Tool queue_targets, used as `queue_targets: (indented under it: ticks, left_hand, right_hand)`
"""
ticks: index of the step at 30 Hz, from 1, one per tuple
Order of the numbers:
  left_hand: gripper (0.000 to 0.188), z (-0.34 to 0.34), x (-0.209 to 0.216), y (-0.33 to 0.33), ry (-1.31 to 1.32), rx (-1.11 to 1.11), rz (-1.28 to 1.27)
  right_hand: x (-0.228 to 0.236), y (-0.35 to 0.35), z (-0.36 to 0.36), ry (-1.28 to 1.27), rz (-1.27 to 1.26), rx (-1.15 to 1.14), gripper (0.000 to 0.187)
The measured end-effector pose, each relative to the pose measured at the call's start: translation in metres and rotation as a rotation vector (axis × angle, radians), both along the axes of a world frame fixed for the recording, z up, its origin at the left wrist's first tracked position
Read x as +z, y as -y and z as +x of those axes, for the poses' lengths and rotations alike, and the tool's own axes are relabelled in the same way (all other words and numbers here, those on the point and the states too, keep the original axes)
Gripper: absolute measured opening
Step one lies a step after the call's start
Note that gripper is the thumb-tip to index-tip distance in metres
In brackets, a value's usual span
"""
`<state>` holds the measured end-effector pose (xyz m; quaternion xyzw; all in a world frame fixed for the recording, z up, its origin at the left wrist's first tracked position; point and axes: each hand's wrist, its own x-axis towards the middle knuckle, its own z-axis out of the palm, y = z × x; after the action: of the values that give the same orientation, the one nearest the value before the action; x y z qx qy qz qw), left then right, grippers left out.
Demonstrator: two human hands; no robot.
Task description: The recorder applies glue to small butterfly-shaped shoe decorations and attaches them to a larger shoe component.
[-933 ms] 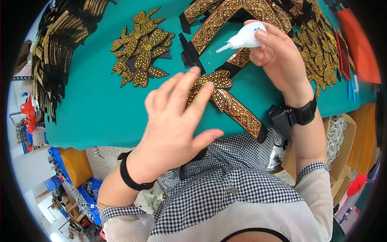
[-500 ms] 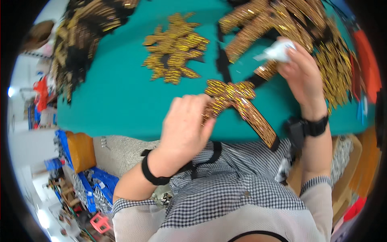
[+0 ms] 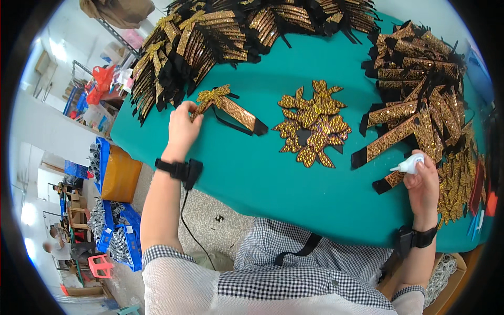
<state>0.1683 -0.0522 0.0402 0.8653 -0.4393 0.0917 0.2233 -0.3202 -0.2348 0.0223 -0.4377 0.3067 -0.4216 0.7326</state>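
Note:
On the left of the table, my left hand (image 3: 182, 128) pinches one end of a gold sequined band (image 3: 239, 113). A flower-shaped gold piece (image 3: 214, 96) sits across that band, and black strap ends trail from it. At the right, my right hand (image 3: 424, 190) grips a small white squeeze bottle (image 3: 410, 164), its thin nozzle pointing left. Just beneath the bottle lies the black-tipped end of another band (image 3: 389, 182). Between my hands is a loose heap of gold flower-shaped pieces (image 3: 319, 126).
Bands with flower pieces (image 3: 210, 39) are stacked along the far left edge of the green tabletop (image 3: 226, 170). Plainer bands (image 3: 415, 79) pile up at the far right, above more gold pieces (image 3: 452, 191). Blue bins (image 3: 123, 226) stand on the floor at left.
My left hand has carried the flower-topped band from near the front edge to the left, by the stacked bands. My right hand still has the bottle, now farther right. The view has shifted.

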Motion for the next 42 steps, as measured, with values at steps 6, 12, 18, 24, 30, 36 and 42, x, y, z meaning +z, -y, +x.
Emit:
queue_targets:
  ticks: [6, 12, 18, 24, 30, 36, 42]
  left_hand:
    - [0.020, 0.062, -0.016, 0.063, 0.156, 0.107, 0.112]
    - [0.023, 0.067, -0.012, 0.080, 0.189, 0.043, 0.195]
    - [0.022, -0.006, 0.001, 0.091, 0.349, -0.174, 0.123]
    - [0.026, -0.151, 0.014, 0.142, -0.001, -0.705, 0.152]
    - [0.016, -0.216, 0.028, 0.162, -0.033, -0.918, 0.091]
    - [0.043, -0.299, 0.015, 0.179, -0.086, -0.862, 0.184]
    - [0.038, -0.291, 0.012, 0.180, -0.286, -0.828, 0.024]
  right_hand:
    - [0.003, -0.002, 0.001, -0.021, 0.002, -0.018, 0.029]
    - [0.006, -0.002, 0.000, -0.026, 0.006, 0.003, 0.031]
    - [0.009, -0.001, 0.006, -0.003, 0.016, 0.035, 0.029]
    - [0.010, -0.003, -0.001, 0.006, 0.015, 0.039, 0.029]
    - [0.011, -0.004, -0.005, 0.212, 0.044, 0.074, 0.030]
    - [0.010, -0.002, -0.010, 0.359, 0.029, 0.072, 0.030]
    - [0.011, 0.008, -0.024, 0.546, -0.041, 0.044, 0.031]
